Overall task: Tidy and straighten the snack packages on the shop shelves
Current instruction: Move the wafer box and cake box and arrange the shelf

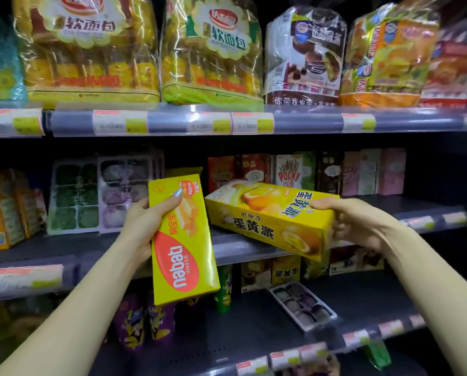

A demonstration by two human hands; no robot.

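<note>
My left hand (140,226) grips a yellow Nabati wafer box (182,256) by its upper left edge, holding it upright and slightly tilted in front of the middle shelf (235,248). My right hand (354,223) grips the right end of a long yellow egg-yolk pie box (267,221). That box lies tilted, left end higher, over the middle shelf's front edge. The two boxes almost touch near their top corners.
Large bread bags (91,44) and cake bags (305,58) fill the top shelf. Pocky boxes (289,172) stand at the back of the middle shelf, mochi trays (75,194) to the left. On the lower shelf lie another mochi tray (303,305), crisp tubes (143,324) and small boxes (285,270).
</note>
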